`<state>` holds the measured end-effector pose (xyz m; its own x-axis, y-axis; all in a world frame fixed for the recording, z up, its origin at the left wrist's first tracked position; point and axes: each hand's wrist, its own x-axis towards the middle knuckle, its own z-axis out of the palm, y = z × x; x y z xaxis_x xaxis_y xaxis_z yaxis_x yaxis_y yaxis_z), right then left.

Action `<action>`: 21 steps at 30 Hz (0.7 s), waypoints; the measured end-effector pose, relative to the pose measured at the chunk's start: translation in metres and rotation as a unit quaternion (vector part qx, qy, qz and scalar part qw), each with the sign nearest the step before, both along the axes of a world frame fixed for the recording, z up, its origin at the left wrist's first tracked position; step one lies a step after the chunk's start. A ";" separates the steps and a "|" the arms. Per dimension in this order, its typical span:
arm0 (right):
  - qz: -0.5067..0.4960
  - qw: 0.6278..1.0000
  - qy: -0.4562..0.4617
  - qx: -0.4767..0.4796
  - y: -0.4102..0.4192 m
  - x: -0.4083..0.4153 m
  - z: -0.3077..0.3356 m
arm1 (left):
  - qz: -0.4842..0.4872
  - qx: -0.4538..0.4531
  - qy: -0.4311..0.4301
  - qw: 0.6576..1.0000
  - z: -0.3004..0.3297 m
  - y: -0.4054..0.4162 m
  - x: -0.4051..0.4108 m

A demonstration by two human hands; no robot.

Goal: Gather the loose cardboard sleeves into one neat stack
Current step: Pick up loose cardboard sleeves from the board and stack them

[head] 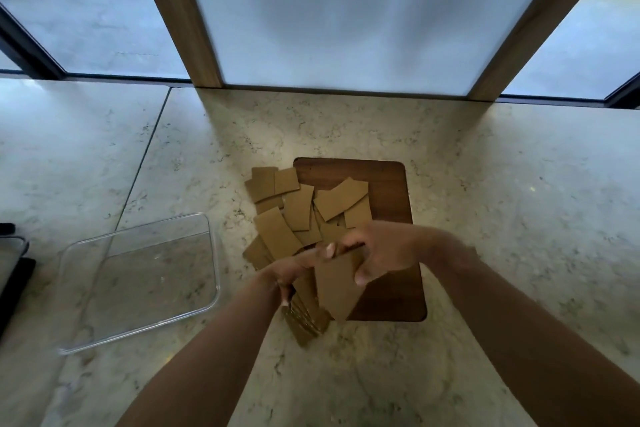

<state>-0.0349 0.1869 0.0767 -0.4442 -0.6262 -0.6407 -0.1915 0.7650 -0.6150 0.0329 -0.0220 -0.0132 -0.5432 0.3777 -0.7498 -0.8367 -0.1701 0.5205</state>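
Two hands are closed on a partial stack of sleeves (311, 302): left hand (294, 270) beneath as support, right hand (377, 253) squaring the top sleeve; loose sleeves (301, 208) are left scattered over the wooden board (388, 184).

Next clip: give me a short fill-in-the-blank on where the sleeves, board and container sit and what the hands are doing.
1. The loose sleeves lie partly on a dark wooden ____.
2. The clear container, to the left of the sleeves, holds ____ sleeves.
3. The stack is gripped by the ____ hand.
4. The right hand holds one sleeve at the ____ of the stack.

Missing words: board; no; left; top
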 end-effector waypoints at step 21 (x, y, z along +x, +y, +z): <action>-0.771 0.383 -0.363 -0.356 -0.049 0.117 -0.059 | 0.265 0.002 0.167 0.949 0.027 0.074 0.003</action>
<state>0.0820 0.1381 0.0172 -0.5035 -0.1090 -0.8571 0.5698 -0.7876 -0.2346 0.0355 0.0519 0.0140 -0.8658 -0.0128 -0.5003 -0.4201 -0.5246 0.7404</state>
